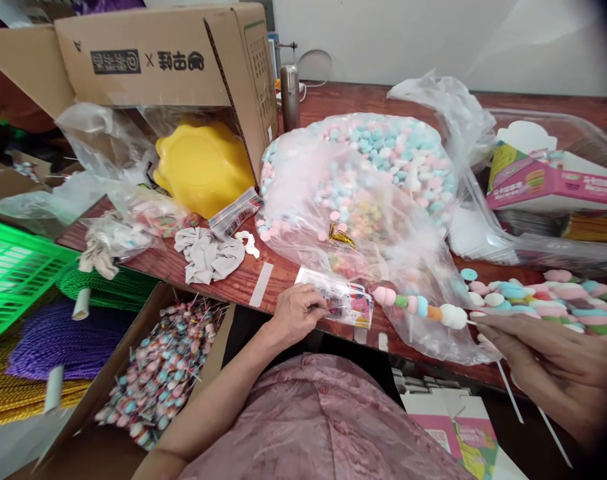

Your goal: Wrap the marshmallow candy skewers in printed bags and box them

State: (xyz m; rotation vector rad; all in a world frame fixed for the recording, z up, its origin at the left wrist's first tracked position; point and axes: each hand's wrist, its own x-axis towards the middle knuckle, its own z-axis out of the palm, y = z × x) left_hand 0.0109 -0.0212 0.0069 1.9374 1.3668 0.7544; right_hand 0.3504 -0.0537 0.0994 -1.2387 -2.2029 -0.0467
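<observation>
My right hand is closed on the white stick of a marshmallow skewer, which is held level above the table. Pink, green, blue, orange and white marshmallows are threaded on it. Two white stick ends show below this hand; whether they belong to other skewers, I cannot tell. My left hand rests at the table's front edge with its fingers curled together on a stack of printed bags. The skewer's pink tip is close to that stack. More marshmallow skewers lie in a pile behind my right hand.
A big clear bag of marshmallows fills the middle. Behind it stand a cardboard box with a yellow lid-like piece and a metal flask. Grey cloth lies left. A carton of skewers sits below, beside twisted ties.
</observation>
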